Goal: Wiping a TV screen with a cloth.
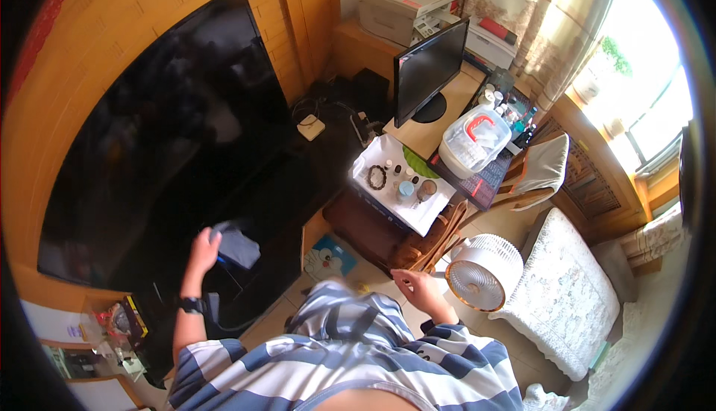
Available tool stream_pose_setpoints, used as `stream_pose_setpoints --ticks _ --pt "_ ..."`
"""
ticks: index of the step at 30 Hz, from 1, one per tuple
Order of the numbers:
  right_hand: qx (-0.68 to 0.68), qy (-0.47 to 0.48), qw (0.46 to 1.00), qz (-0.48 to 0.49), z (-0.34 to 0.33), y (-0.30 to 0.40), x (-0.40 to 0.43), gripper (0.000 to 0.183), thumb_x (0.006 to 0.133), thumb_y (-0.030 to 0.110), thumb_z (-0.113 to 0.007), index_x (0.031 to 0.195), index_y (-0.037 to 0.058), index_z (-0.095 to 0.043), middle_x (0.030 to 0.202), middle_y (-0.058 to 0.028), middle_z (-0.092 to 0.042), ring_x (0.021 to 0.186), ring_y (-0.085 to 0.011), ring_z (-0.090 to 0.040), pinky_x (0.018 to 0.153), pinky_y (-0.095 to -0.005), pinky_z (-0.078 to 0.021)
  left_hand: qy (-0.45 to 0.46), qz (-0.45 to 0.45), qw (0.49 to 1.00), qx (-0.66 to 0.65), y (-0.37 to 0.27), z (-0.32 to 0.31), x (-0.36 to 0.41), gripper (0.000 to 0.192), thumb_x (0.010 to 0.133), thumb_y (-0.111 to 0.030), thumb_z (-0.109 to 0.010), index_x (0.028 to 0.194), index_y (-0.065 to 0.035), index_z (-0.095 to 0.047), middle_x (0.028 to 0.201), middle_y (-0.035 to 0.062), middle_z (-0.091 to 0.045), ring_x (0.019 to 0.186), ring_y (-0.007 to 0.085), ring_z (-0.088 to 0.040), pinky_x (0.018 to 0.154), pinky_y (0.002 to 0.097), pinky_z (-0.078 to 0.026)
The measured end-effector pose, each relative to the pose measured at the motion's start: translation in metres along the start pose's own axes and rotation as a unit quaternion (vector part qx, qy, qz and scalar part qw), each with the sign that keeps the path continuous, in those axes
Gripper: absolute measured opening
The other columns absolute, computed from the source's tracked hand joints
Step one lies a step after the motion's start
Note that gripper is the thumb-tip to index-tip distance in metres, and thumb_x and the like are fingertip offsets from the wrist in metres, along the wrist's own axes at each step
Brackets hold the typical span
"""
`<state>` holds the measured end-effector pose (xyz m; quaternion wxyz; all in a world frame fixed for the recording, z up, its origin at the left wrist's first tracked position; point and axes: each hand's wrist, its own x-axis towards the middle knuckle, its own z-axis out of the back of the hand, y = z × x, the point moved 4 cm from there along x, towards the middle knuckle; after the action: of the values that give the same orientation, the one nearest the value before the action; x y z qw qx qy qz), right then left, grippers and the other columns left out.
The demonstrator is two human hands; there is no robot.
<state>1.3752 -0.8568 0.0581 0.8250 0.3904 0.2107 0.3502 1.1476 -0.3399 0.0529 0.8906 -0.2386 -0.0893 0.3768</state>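
Note:
My left hand grips a folded dark grey cloth just above the glossy black top of a low cabinet. A large black television stands behind the cloth, along the wall. On that wrist is a dark watch. My right hand hangs in front of my body, its fingers loosely bent and nothing seen in them. Close to its right stands a white fan; whether they touch is unclear. Beyond this hand lies a brown leather bag.
A white-topped box holds a beaded bracelet and small jars. Behind it, a desk carries a monitor and a clear lidded box. A printer occupies the corner. Cloth-covered furniture stands at right.

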Motion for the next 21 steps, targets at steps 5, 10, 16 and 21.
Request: stream_pose_setpoints --ticks 5,10,16,21 --pt "-0.024 -0.003 0.999 0.027 0.035 0.016 0.015 0.026 0.090 0.012 -0.062 0.114 0.0043 -0.067 0.095 -0.0138 -0.072 0.085 -0.0315 -0.070 0.076 -0.0396 -0.0554 -0.040 -0.047 0.996 -0.069 -0.030 0.067 0.028 0.032 0.096 -0.025 -0.058 0.113 0.0020 -0.061 0.101 0.0214 -0.068 0.097 0.0341 -0.066 0.083 0.0379 -0.050" --pt "-0.054 -0.006 0.995 0.079 0.050 0.032 0.036 0.030 0.087 0.013 -0.064 0.115 0.0036 -0.066 0.095 -0.0157 -0.071 0.085 -0.0334 -0.068 0.075 -0.0411 -0.0541 -0.013 -0.054 0.994 -0.092 -0.044 0.076 0.047 0.029 0.095 -0.022 -0.058 0.110 0.0028 -0.062 0.097 0.0192 -0.068 0.091 0.0303 -0.067 0.081 0.0358 -0.050" --pt "-0.088 0.072 0.982 0.148 0.111 0.154 0.095 0.035 0.085 0.017 -0.068 0.119 0.0043 -0.065 0.089 -0.0160 -0.069 0.084 -0.0337 -0.066 0.075 -0.0410 -0.0533 0.084 -0.092 0.989 -0.085 -0.153 0.093 0.088 0.027 0.093 -0.019 -0.060 0.109 0.0034 -0.063 0.094 0.0181 -0.069 0.089 0.0293 -0.067 0.080 0.0360 -0.050" --pt "-0.101 0.045 0.988 0.106 0.136 0.181 0.189 0.035 0.088 0.020 -0.068 0.119 0.0048 -0.065 0.091 -0.0160 -0.069 0.084 -0.0364 -0.065 0.082 -0.0432 -0.0508 0.151 -0.154 0.967 -0.136 -0.226 0.095 0.148 0.027 0.091 -0.016 -0.062 0.109 0.0048 -0.062 0.097 0.0188 -0.070 0.091 0.0270 -0.067 0.081 0.0342 -0.050"
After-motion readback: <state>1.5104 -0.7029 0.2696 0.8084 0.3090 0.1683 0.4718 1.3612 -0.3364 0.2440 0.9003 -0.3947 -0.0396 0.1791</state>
